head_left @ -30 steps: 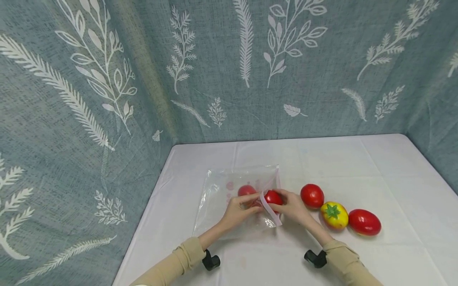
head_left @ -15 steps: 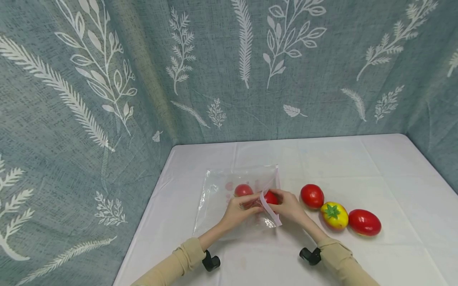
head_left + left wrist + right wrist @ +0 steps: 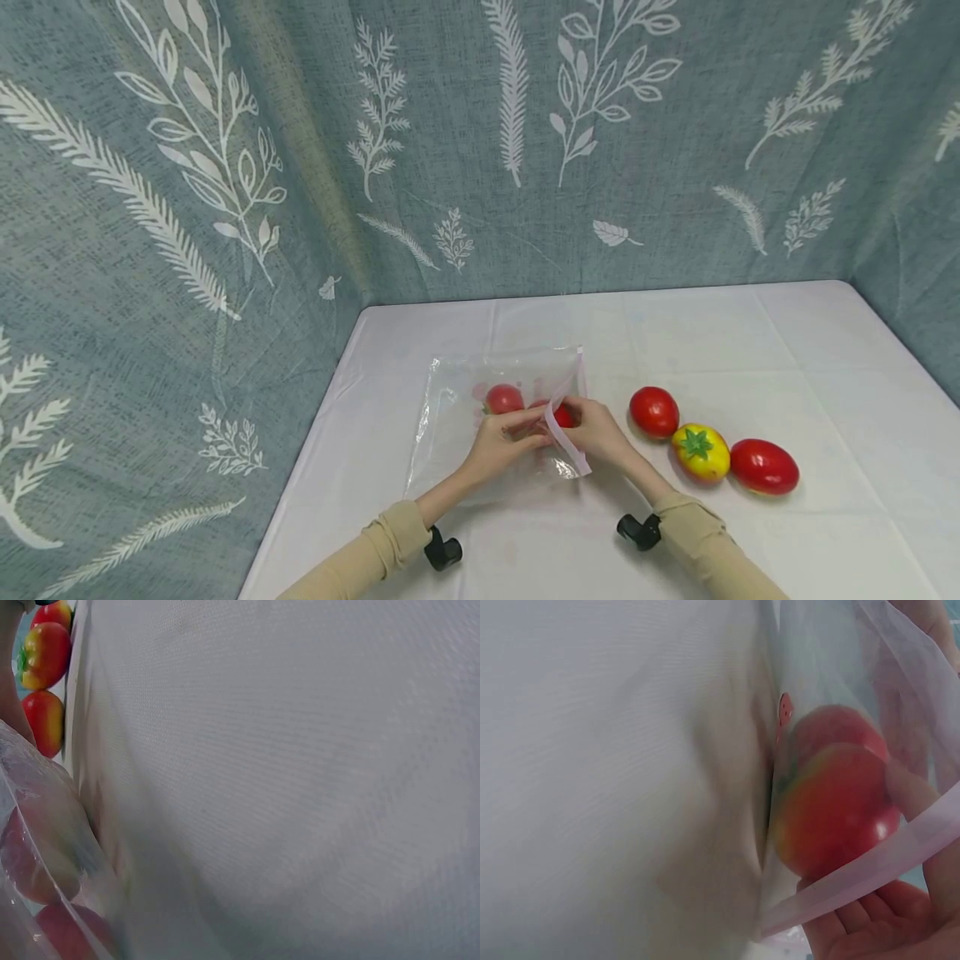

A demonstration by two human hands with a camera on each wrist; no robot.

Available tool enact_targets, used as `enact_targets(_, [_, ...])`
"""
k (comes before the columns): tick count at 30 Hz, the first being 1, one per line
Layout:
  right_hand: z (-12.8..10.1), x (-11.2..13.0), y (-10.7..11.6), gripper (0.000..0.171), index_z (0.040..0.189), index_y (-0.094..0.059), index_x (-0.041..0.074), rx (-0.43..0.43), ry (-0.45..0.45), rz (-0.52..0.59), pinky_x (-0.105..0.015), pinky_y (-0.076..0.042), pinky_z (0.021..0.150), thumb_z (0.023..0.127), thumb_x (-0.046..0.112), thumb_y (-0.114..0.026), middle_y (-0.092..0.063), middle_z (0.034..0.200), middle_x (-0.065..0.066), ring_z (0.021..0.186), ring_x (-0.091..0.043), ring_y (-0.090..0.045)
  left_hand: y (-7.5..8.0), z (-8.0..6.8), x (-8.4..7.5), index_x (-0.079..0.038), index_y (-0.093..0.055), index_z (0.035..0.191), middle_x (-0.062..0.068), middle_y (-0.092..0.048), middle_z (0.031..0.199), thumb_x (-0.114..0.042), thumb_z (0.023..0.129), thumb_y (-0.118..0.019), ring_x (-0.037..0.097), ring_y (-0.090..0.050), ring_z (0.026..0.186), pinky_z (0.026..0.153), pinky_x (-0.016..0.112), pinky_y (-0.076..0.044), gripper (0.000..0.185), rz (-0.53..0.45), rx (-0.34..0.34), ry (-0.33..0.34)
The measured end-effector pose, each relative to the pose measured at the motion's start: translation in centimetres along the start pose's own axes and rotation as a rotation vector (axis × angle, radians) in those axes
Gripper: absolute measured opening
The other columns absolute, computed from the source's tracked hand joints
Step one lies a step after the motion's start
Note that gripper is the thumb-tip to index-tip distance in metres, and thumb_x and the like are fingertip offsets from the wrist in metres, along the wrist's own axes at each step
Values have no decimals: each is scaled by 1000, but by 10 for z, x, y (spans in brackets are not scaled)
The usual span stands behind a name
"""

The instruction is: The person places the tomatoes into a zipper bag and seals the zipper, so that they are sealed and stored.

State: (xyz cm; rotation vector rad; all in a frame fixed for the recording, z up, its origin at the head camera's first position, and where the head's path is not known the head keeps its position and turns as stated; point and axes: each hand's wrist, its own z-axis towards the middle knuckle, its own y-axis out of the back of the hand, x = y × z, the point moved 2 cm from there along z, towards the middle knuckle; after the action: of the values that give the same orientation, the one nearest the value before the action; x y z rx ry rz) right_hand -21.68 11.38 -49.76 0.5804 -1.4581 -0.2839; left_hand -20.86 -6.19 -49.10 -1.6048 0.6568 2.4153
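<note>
A clear zip bag (image 3: 450, 433) with a pale pink zip edge lies flat on the table. Its mouth faces right, and my left hand (image 3: 491, 450) pinches the edge there. My right hand (image 3: 596, 433) is at the opening with its fingers partly inside, holding a red tomato (image 3: 840, 817) between thumb and fingers. Behind that one, another red tomato (image 3: 504, 398) lies deeper in the bag. In the left wrist view both show dimly through the plastic (image 3: 45, 787); the left hand itself is out of that view.
Right of the bag stand a red tomato (image 3: 655, 412), a yellow tomato (image 3: 702, 452) with a green leafy top, and another red one (image 3: 764, 467). A white cloth covers the table (image 3: 825, 358). A blue-green leaf-patterned curtain (image 3: 465, 150) hangs behind and at the sides.
My right hand has moved left, carrying its tomato further into the bag. The tomato deeper inside has shifted left and slightly up. The left hand has stayed in place.
</note>
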Motion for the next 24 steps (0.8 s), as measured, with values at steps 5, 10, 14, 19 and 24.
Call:
enact_targets(5, [2, 2, -3, 42, 117, -64, 4, 8, 9, 2, -40, -56, 82, 79, 17, -76, -70, 104, -13, 84, -20, -60, 0, 0, -2, 2, -66, 115, 19, -70, 109, -3, 75, -77, -1, -63, 92, 88, 26, -54, 41, 35, -8, -7])
enact_targets(10, [3, 2, -5, 39, 113, -64, 3, 20, 21, 7, -37, -56, 78, 79, 18, -76, -70, 99, -13, 80, -19, -59, 1, 0, -2, 1, -67, 115, 16, -69, 111, -5, 75, -77, 0, -62, 100, 90, 28, -53, 41, 55, -12, -8])
enact_targets(14, [3, 2, -5, 39, 113, -65, 4, 20, 20, 6, -40, -55, 82, 78, 20, -76, -70, 102, -13, 84, -20, -62, 0, -1, -2, 2, -66, 115, 16, -69, 112, -4, 75, -77, 5, -62, 102, 90, 29, -53, 42, 69, -16, -4])
enact_targets(19, [2, 3, -4, 42, 115, -64, 4, 21, 15, 5, -44, -55, 87, 78, 20, -77, -70, 106, -15, 91, -24, -64, 0, 0, -2, 3, -66, 115, 17, -68, 113, -1, 74, -76, 9, -63, 104, 91, 29, -53, 42, 73, -14, 12])
enact_targets(24, [2, 3, -3, 45, 117, -63, 3, 33, 27, 15, -46, -53, 90, 78, 21, -77, -69, 110, -16, 96, -27, -64, 2, -1, 0, 1, -66, 116, 16, -68, 115, -4, 75, -76, 2, -61, 105, 91, 19, -51, 42, 56, -7, 10])
